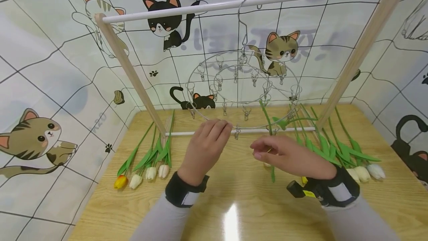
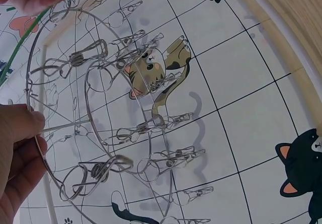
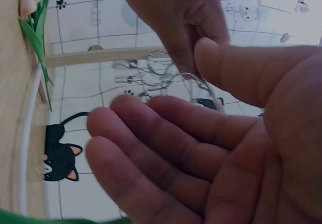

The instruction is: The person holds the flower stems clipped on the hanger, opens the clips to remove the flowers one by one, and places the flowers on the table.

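A round wire drying hanger (image 1: 243, 126) with two rings and many small metal clips (image 2: 90, 58) hangs by its hook from a white rod. My left hand (image 1: 208, 142) pinches the outer ring between thumb and fingers (image 2: 22, 158) at its near side. To the right, my right hand (image 1: 287, 153) is beside the ring, its fingers (image 3: 146, 153) loosely bent with nothing in the palm. Just behind that hand, a green-stemmed artificial flower (image 1: 267, 116) hangs at the ring's right side. The hand covers part of this flower, and I cannot tell how it is attached.
Several artificial tulips (image 1: 151, 173) lie on the wooden table (image 1: 214, 211) at left, and several more tulips (image 1: 362, 174) at right. A wooden stand (image 1: 128, 71) with a white top rod (image 1: 200, 8) frames the hanger. Cat-patterned cloth (image 1: 110, 84) covers the walls behind.
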Demonstrator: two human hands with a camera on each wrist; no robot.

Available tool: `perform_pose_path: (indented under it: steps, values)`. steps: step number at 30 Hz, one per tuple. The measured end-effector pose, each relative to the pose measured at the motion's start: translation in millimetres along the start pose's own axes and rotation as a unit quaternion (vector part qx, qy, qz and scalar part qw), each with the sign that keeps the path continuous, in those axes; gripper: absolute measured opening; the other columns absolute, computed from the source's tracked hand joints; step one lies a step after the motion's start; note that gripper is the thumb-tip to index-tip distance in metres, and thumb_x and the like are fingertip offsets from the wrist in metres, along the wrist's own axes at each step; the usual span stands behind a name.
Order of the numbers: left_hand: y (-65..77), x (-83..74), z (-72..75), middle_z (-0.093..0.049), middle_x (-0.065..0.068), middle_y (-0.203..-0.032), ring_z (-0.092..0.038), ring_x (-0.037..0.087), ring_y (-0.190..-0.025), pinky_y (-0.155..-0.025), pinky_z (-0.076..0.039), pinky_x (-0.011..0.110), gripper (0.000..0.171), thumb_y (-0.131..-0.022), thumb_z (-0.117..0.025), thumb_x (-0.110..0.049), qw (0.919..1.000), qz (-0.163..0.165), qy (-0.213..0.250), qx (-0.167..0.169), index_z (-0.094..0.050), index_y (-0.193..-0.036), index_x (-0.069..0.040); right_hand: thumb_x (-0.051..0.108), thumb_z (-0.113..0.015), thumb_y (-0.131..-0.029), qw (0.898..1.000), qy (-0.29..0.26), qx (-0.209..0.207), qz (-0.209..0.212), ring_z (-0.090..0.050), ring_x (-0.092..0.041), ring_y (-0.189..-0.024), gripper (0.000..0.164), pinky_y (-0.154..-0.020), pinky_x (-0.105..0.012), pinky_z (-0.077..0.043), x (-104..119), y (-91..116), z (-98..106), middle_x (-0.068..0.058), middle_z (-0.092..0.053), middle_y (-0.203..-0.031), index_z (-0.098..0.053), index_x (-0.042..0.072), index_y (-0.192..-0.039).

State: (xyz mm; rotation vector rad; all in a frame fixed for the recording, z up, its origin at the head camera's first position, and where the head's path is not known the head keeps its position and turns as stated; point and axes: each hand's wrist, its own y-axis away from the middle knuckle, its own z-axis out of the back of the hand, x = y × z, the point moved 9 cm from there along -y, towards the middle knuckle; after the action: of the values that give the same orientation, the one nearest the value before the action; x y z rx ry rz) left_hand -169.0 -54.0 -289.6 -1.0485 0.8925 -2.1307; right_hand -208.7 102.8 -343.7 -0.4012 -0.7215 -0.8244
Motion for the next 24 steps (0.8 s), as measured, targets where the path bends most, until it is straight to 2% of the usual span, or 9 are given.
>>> perform_pose_path:
  steps: [4, 9, 13, 16, 18, 21, 24]
  values:
    - [2.1, 5.9, -0.3, -0.071, 0.008, -0.110, -0.067, 0.023, -0.103, -0.094, -0.058, 0.032, 0.016, -0.101, -0.063, -0.002, 0.9999, 0.012, 0.009, 0.007, -0.070, -0.116, -0.004, 0.037, -0.059, -0.107, 0.999, 0.027, 0.014, 0.020, -0.062, -0.007, -0.088, 0.022, -0.075, -0.026, -0.055, 8, 11, 5, 0.008, -0.069, -0.104, -0.067, 0.020, -0.119]
    - [5.7, 13.5, -2.6, -0.071, 0.009, -0.110, -0.068, 0.024, -0.103, -0.095, -0.059, 0.032, 0.018, -0.096, -0.071, -0.001, 0.9994, 0.030, 0.013, 0.010, -0.070, -0.114, -0.004, 0.031, -0.061, -0.106, 0.998, 0.042, -0.008, 0.044, -0.061, -0.004, -0.086, 0.009, -0.072, -0.025, -0.054, 17, 21, 16, 0.011, -0.067, -0.097, -0.066, 0.024, -0.111]
    - [7.5, 20.8, -3.8, -0.072, 0.010, -0.111, -0.069, 0.026, -0.103, -0.094, -0.060, 0.033, 0.017, -0.096, -0.070, 0.001, 0.9985, 0.049, 0.023, 0.010, -0.071, -0.113, -0.003, 0.027, -0.064, -0.105, 0.996, 0.058, -0.053, 0.047, -0.064, -0.002, -0.090, 0.005, -0.072, -0.025, -0.055, 20, 24, 27, 0.014, -0.068, -0.097, -0.066, 0.026, -0.109]
    - [8.3, 26.1, -3.6, -0.072, 0.011, -0.111, -0.069, 0.027, -0.103, -0.092, -0.061, 0.032, 0.016, -0.096, -0.070, 0.002, 0.9980, 0.059, 0.024, 0.006, -0.071, -0.111, -0.003, 0.018, -0.068, -0.102, 0.988, 0.061, -0.123, 0.064, -0.065, -0.001, -0.091, 0.009, -0.072, -0.023, -0.056, 24, 25, 37, 0.012, -0.070, -0.099, -0.069, 0.022, -0.110]
    - [9.6, 30.1, -3.9, -0.073, 0.011, -0.111, -0.069, 0.028, -0.103, -0.092, -0.061, 0.031, 0.015, -0.096, -0.070, 0.002, 0.9975, 0.066, 0.023, 0.002, -0.071, -0.110, -0.002, 0.007, -0.070, -0.099, 0.975, 0.061, -0.185, 0.103, -0.064, -0.001, -0.088, 0.017, -0.074, -0.020, -0.056, 31, 27, 43, 0.010, -0.072, -0.099, -0.070, 0.018, -0.111]
    - [11.2, 36.6, -4.4, -0.072, 0.012, -0.111, -0.069, 0.028, -0.103, -0.090, -0.062, 0.031, 0.016, -0.094, -0.071, 0.002, 0.9964, 0.080, 0.027, -0.004, -0.071, -0.109, -0.002, -0.005, -0.073, -0.092, 0.945, 0.066, -0.268, 0.176, -0.064, -0.002, -0.088, 0.025, -0.080, -0.013, -0.053, 43, 32, 49, 0.003, -0.074, -0.100, -0.073, 0.012, -0.111]
    - [12.2, 43.6, -3.4, -0.072, 0.013, -0.111, -0.069, 0.029, -0.103, -0.090, -0.062, 0.032, 0.016, -0.093, -0.071, 0.003, 0.9938, 0.101, 0.045, -0.015, -0.071, -0.109, -0.001, 0.010, -0.072, -0.099, 0.910, 0.100, -0.329, 0.231, -0.067, -0.009, -0.094, 0.013, -0.088, -0.009, -0.050, 51, 35, 50, -0.003, -0.075, -0.103, -0.074, 0.007, -0.111]
